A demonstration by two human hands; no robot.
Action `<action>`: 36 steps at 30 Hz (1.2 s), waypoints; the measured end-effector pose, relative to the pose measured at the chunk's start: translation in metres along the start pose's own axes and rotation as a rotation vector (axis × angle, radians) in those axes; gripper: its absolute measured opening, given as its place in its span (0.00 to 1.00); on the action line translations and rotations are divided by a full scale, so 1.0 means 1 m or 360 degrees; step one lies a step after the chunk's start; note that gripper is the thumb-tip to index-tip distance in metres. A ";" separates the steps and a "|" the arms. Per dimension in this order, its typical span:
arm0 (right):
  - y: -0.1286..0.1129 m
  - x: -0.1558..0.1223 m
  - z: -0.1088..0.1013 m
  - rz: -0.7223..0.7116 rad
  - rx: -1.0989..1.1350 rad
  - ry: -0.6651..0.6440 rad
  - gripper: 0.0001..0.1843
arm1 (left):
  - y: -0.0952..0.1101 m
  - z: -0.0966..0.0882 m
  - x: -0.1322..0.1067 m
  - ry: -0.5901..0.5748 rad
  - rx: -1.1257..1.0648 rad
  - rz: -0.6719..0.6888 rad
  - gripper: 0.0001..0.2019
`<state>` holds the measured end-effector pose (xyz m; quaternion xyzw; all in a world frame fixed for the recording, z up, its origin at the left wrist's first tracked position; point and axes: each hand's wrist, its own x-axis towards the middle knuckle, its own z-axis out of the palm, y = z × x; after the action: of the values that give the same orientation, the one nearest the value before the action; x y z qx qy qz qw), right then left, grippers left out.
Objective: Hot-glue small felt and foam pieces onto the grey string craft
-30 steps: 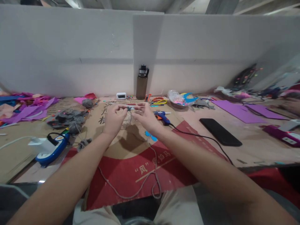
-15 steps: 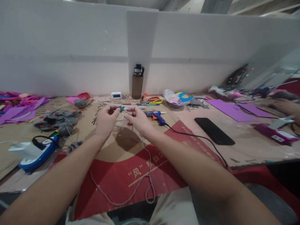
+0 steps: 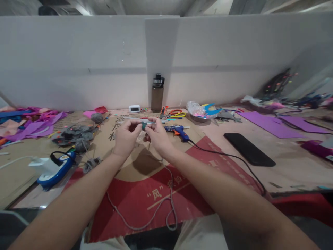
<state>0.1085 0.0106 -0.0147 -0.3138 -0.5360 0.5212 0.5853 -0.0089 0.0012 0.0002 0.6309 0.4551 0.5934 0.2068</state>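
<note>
My left hand (image 3: 126,137) and my right hand (image 3: 156,134) meet above the middle of the cardboard sheet (image 3: 145,194), fingers pinched together. Between the fingertips sits a small dark green piece (image 3: 143,125) with a thin pale stick running off to the left. A grey cord (image 3: 166,194) hangs down from my hands and loops over the red print on the cardboard. A blue glue gun (image 3: 179,131) lies just right of my right hand, its black cable trailing toward the table's front edge.
A brown bottle (image 3: 157,93) and a small white clock (image 3: 134,108) stand by the back wall. Grey yarn balls (image 3: 78,137) and purple scraps (image 3: 28,123) lie left, a blue-and-white device (image 3: 53,166) nearer. A black phone (image 3: 249,149) and purple sheets (image 3: 265,121) lie right.
My hands have drawn closer together around the green piece, and the view has shifted slightly. The other person's hand at the far right has left the picture.
</note>
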 end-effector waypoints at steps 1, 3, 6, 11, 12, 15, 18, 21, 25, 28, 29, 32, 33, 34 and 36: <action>0.000 -0.001 0.000 0.0023 -0.0045 0.0028 0.16 | 0.000 0.001 0.000 0.0003 -0.0043 -0.0029 0.07; -0.001 -0.003 -0.001 -0.0013 -0.0219 0.0065 0.14 | 0.000 0.001 0.001 0.0019 -0.0108 -0.0094 0.07; -0.006 -0.006 -0.004 -0.0223 -0.0522 0.0114 0.14 | -0.001 0.003 0.002 0.0031 -0.0268 -0.0205 0.07; -0.015 -0.008 -0.008 -0.0496 -0.0840 0.0153 0.05 | -0.002 0.005 0.001 -0.0049 -0.0457 -0.0304 0.06; -0.016 -0.008 -0.009 -0.0523 -0.0889 0.0148 0.03 | -0.002 0.005 0.001 -0.0063 -0.0466 -0.0319 0.06; -0.015 -0.004 -0.013 -0.0546 -0.0935 0.0159 0.03 | -0.002 0.005 0.000 -0.0090 -0.0485 -0.0353 0.08; -0.014 -0.001 -0.015 -0.0531 -0.0922 0.0167 0.04 | -0.002 0.006 -0.001 -0.0109 -0.0512 -0.0382 0.08; -0.015 0.000 -0.016 -0.0550 -0.0959 0.0179 0.05 | -0.001 0.006 0.000 -0.0109 -0.0524 -0.0411 0.08; -0.014 0.001 -0.018 -0.0559 -0.1000 0.0200 0.06 | 0.001 0.007 -0.001 -0.0132 -0.0492 -0.0412 0.08; -0.011 0.003 -0.020 -0.0577 -0.1054 0.0218 0.06 | 0.002 0.007 -0.001 -0.0147 -0.0458 -0.0400 0.07; -0.010 0.004 -0.021 -0.0589 -0.1075 0.0224 0.06 | 0.003 0.007 -0.002 -0.0151 -0.0445 -0.0395 0.07; -0.008 0.005 -0.022 -0.0620 -0.1116 0.0241 0.06 | 0.003 0.007 -0.002 -0.0181 -0.0408 -0.0392 0.08; -0.008 0.006 -0.022 -0.0627 -0.1121 0.0242 0.06 | 0.003 0.006 -0.002 -0.0199 -0.0395 -0.0393 0.08; -0.008 0.006 -0.022 -0.0632 -0.1125 0.0242 0.05 | 0.003 0.006 -0.002 -0.0212 -0.0384 -0.0392 0.08; -0.009 0.005 -0.022 -0.0632 -0.1127 0.0244 0.05 | 0.003 0.004 -0.001 -0.0241 -0.0371 -0.0389 0.08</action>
<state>0.1316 0.0174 -0.0102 -0.4244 -0.6871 0.1565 0.5686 -0.0039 0.0001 0.0009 0.5854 0.4395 0.5635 0.3828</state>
